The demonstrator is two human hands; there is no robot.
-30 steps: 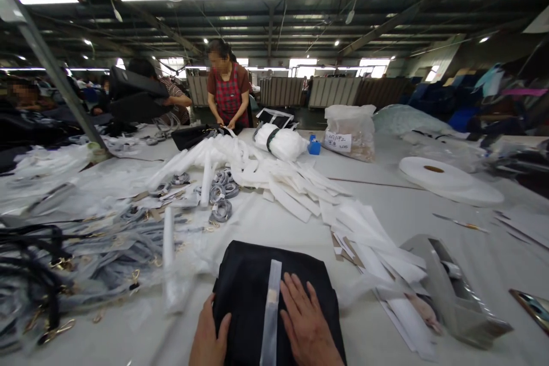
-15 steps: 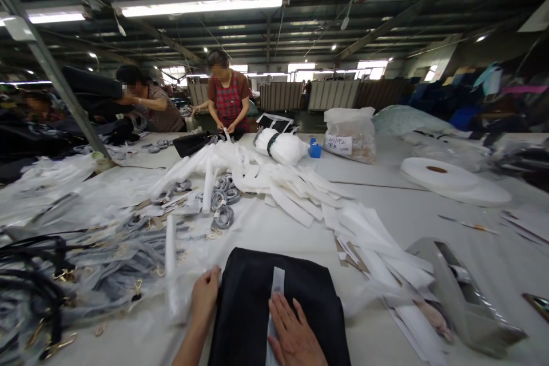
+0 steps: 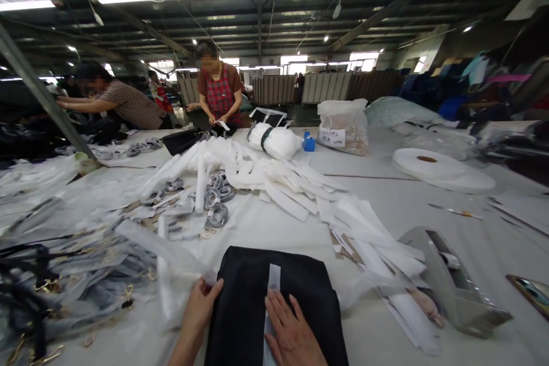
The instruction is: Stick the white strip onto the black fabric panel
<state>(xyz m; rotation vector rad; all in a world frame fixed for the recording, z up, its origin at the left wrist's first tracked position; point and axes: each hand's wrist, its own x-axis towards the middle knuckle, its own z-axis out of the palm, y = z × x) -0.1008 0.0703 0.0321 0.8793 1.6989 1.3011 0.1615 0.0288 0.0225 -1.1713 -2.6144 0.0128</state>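
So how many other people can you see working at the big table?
2 clearly: a person in a red checked apron at the far end, and a person in a striped shirt leaning over at far left. More may be hidden behind them.

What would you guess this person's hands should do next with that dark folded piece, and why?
Probably slide the right hand up along the pale translucent strip to press it flat. That hand lies on the strip's near end only, its far end lies free on the black folded fabric piece, and the left hand steadies the fabric's left edge.
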